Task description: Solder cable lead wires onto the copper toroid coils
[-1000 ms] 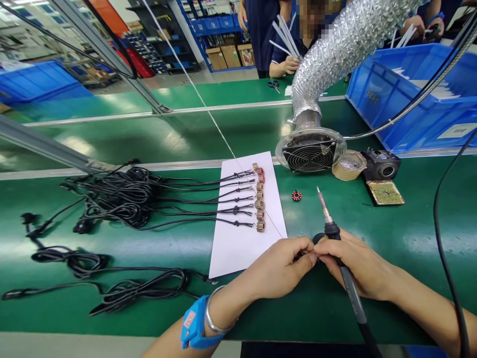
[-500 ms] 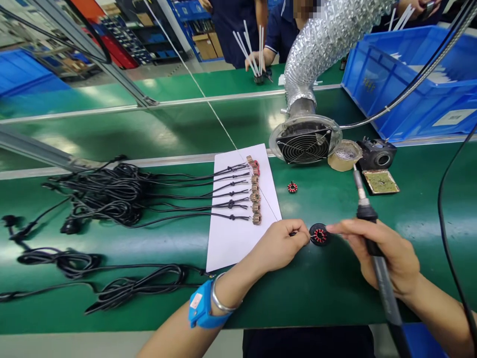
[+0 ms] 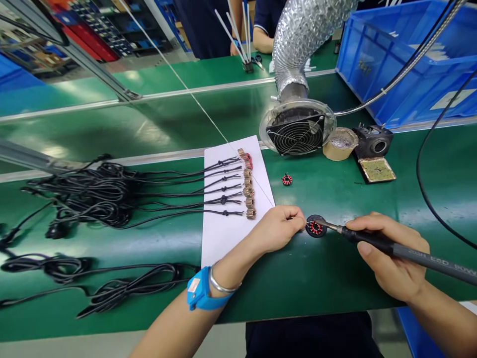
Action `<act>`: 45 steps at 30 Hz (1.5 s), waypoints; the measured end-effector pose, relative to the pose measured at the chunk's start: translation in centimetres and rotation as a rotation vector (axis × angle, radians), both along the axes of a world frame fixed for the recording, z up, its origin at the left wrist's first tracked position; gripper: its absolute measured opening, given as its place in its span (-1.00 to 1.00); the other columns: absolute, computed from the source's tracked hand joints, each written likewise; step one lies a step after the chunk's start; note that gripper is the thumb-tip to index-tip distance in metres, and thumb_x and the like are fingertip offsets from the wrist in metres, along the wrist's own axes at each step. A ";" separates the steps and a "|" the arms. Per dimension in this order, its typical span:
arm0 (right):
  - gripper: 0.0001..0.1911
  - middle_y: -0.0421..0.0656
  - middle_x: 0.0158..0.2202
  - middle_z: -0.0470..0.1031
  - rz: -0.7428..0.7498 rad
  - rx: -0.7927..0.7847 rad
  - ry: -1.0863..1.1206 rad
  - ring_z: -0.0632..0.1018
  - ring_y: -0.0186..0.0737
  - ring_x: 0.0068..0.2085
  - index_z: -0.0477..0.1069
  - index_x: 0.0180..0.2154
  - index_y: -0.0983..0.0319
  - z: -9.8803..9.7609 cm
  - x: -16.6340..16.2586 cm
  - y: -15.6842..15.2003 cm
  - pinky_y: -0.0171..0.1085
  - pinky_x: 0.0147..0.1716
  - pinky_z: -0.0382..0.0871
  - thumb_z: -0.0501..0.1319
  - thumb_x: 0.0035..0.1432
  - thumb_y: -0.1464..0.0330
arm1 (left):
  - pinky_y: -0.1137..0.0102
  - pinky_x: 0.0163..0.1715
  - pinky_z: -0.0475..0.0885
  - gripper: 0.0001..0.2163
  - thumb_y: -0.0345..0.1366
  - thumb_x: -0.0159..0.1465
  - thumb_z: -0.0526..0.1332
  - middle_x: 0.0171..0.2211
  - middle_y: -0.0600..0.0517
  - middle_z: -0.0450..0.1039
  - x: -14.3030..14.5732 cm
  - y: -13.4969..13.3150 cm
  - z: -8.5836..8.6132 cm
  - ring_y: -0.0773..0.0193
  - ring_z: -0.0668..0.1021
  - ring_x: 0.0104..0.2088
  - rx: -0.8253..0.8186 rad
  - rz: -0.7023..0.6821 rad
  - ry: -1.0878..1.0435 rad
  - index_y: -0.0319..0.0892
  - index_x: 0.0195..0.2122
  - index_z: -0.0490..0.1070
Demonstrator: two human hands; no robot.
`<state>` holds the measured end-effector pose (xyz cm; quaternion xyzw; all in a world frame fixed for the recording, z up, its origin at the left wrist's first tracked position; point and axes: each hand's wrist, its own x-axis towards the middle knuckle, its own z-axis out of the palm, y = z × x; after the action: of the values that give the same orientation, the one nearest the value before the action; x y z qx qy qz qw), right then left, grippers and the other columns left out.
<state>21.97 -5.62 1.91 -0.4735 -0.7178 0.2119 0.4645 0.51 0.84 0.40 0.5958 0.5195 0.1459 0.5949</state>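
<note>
My left hand (image 3: 281, 228) is pinched closed on a thin solder wire (image 3: 208, 115) that runs down from the upper left. The wire's end meets a small red-and-black ring-shaped coil (image 3: 316, 227) lying on a round black base (image 3: 316, 234). My right hand (image 3: 397, 253) grips a soldering iron (image 3: 380, 242), held nearly flat, its tip at the right side of that coil. A similar loose red-and-black coil (image 3: 286, 179) lies farther back. On the white sheet (image 3: 219, 238) to the left stands a row of copper-coloured coils (image 3: 249, 191) beside black cable ends.
Bundled black cables (image 3: 112, 199) cover the left of the bench. Behind my hands are a fan-fronted fume duct (image 3: 298, 132), a round tin-like pot (image 3: 340, 144), an iron stand with sponge (image 3: 377, 170) and a blue crate (image 3: 361, 84). Co-workers stand across the bench.
The soldering iron has swung from pointing upward to lying nearly flat, its tip now at the coil. My right index finger has left the coil. The camera view has shifted slightly.
</note>
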 end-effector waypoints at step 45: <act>-0.71 -0.17 -0.56 0.34 0.160 0.199 -0.023 0.34 -0.30 -0.58 0.46 -0.20 0.30 0.7 -1.5 -0.3 -0.26 -0.61 0.23 0.11 0.02 0.57 | 0.46 -0.53 0.11 -0.82 -0.24 0.14 0.07 -0.61 0.17 0.19 -0.1 -0.1 -0.2 0.40 0.23 -0.55 0.010 -0.044 0.018 -0.19 -0.52 0.35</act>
<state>20.52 -5.93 2.56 -0.3685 -0.7760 0.1706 0.4827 0.37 0.76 0.19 0.6112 0.5111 0.1300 0.5902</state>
